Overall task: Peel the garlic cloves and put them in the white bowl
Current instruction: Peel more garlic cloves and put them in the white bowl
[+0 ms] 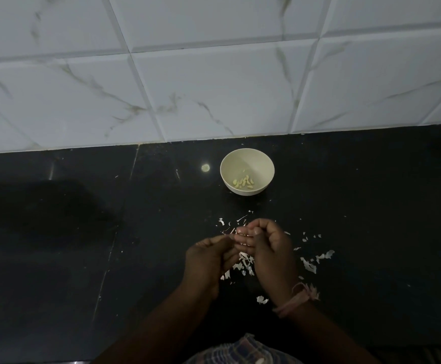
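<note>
Garlic (236,230) was pinched by both hands, left (211,254) and right (268,245), near the bowl (247,171) of cloves (243,182).

Our forearms are bare; a pink thread band (296,298) circles our right wrist, and our checked garment (243,350) shows below.

Black counter (371,206): bowl (247,190), peels (309,266).

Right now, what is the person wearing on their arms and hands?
Both forearms are bare, with no sleeves or gloves. The left hand wears nothing. The right hand has a pinkish thread band tied round its wrist, with frayed ends sticking out. No rings show, though the light is dim.
</note>
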Available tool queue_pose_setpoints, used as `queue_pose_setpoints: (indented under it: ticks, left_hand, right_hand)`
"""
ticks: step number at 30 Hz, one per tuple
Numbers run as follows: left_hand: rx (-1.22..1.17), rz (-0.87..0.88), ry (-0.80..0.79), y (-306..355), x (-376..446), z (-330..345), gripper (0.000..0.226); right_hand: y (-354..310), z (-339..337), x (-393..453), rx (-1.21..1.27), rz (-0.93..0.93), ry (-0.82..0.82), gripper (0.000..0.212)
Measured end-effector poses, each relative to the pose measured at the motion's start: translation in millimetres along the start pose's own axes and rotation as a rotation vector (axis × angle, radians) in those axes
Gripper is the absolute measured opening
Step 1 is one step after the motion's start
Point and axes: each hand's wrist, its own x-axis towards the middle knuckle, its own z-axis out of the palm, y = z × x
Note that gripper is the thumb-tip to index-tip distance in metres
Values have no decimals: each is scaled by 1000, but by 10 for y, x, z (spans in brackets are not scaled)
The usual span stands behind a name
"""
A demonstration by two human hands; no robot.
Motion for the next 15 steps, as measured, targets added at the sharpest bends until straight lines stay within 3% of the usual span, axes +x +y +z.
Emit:
queue_pose_setpoints:
  ticks: [3, 8, 11, 13, 15]
  left_hand:
    - [162, 71, 97, -42, 55, -49, 28]
    - [348, 198, -38, -19, 11, 39, 14]
    - [517, 290, -60, -14, 72, 50, 37]
    - [492, 271, -58, 5, 85, 70, 49]
    - [388, 246, -37, 32, 71, 87, 33]
  right_hand:
    - [5, -35, 34, -71, -32, 66, 20]
    - [-2, -75, 41, -113, -14, 93, 17]
    - [18, -77, 58, -89, 8, 94, 21]
    - [14, -70, 63, -38, 11, 88, 29]
    - [-2, -83, 71, -24, 2, 87, 34]
